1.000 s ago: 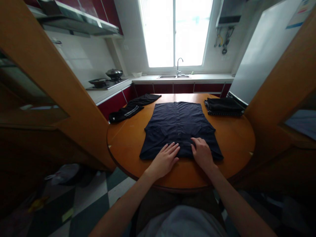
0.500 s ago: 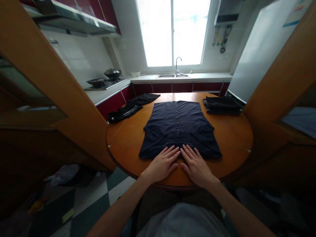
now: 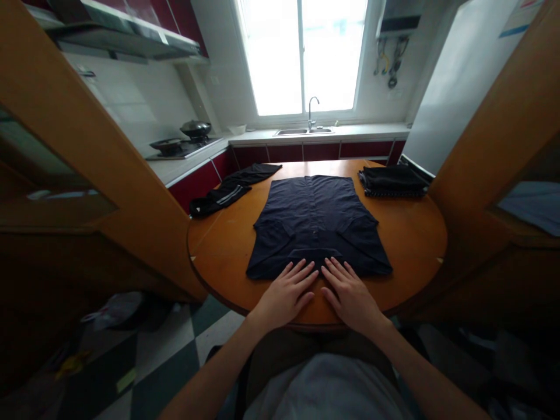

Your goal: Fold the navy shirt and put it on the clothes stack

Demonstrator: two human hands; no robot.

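A dark navy shirt [image 3: 312,216] lies flat on the round wooden table [image 3: 420,245], its button line running up the middle and its sleeves folded inward. At its near edge, by the collar, my left hand [image 3: 284,294] rests with fingers stretched out over the cloth. My right hand [image 3: 350,291] mirrors it on the other side of the midline, fingers spread and touching the same edge. Neither hand grips the cloth. Both thumbs lie over the bare wood.
Black trousers with a pale stripe [image 3: 231,189] lie at the table's far left. Folded dark clothes [image 3: 391,181] are stacked at its far right. Wooden door frames [image 3: 144,169] flank the table. Behind it runs a counter with a sink [image 3: 301,132] and a stove [image 3: 184,149].
My hands have drawn slightly apart along the shirt's near edge, fingers still flat. The shirt stays in place. The view has tilted a little.
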